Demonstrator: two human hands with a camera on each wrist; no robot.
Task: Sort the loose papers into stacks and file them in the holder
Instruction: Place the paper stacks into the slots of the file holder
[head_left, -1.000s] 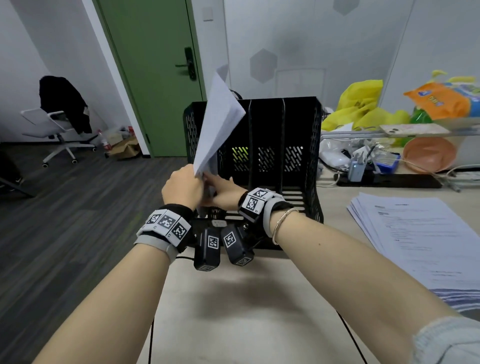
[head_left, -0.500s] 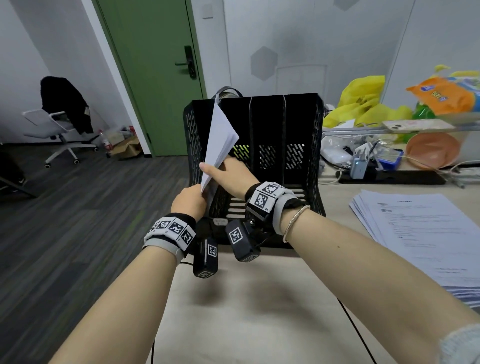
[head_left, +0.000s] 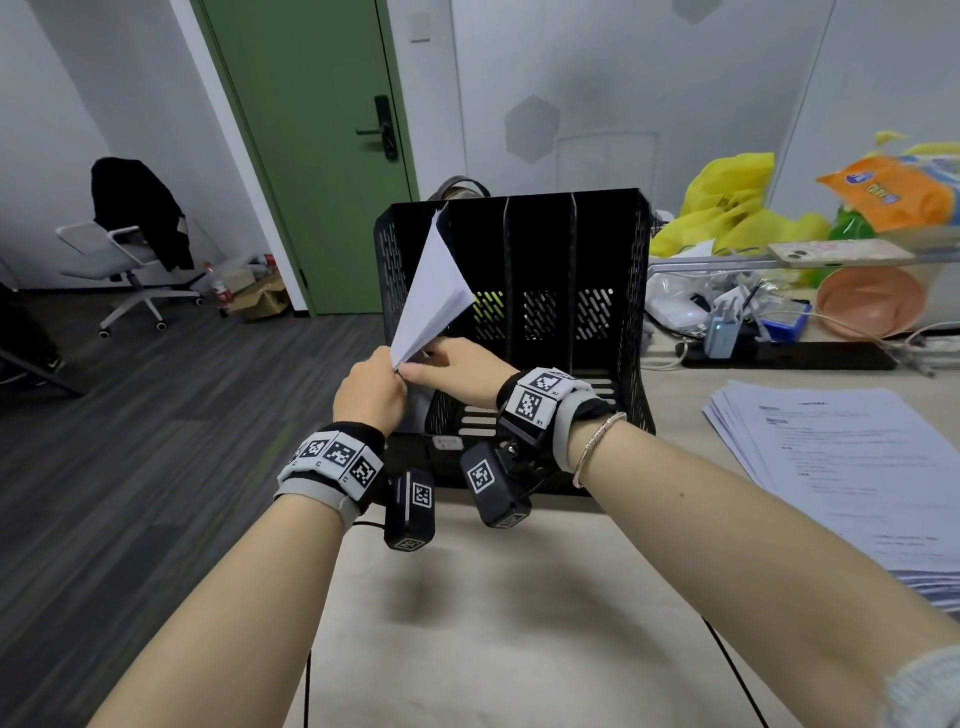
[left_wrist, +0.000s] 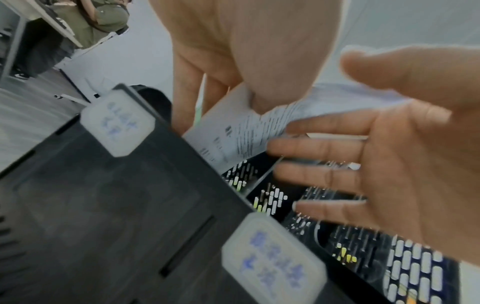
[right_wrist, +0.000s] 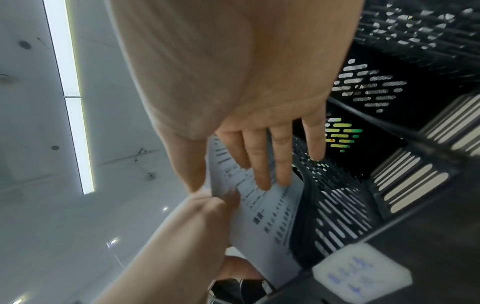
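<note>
While both hands meet at the near left corner of the holder (head_left: 613, 291), the left hand (head_left: 371, 392) pinches the lower corner of the sheaf of papers (head_left: 434, 296) and the right hand (head_left: 457, 371) clasps it between thumb and straight fingers (right_wrist: 262, 164). Its sheets rise tilted over the leftmost slot, beside the left wall. Three slots to the right stand open. A stack of printed sheets (head_left: 841, 457) lies on the table (head_left: 519, 623) at the right, well apart; bags and clutter sit far right.
</note>
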